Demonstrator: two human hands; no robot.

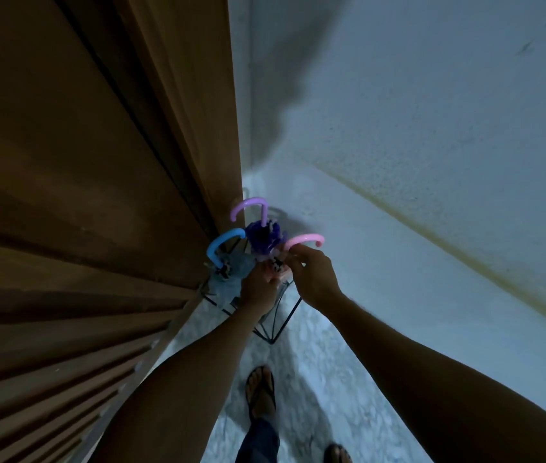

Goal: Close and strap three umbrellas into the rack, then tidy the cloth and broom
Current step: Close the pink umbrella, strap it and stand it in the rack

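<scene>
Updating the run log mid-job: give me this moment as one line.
phase: strapping | rack: three umbrellas in | left hand and right hand: both on pink-handled umbrella | cloth, broom: not in view

The scene is dim with a cold bluish cast. A broad soft shadow falls on the far wall (285,78). The wooden door (81,195) at left sinks into darkness. Wide-angle distortion bends the edges; fine detail is soft and grainy.

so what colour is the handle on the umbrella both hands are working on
Pink handle, seen in the head view; both the left hand and right hand are at that umbrella.
</scene>
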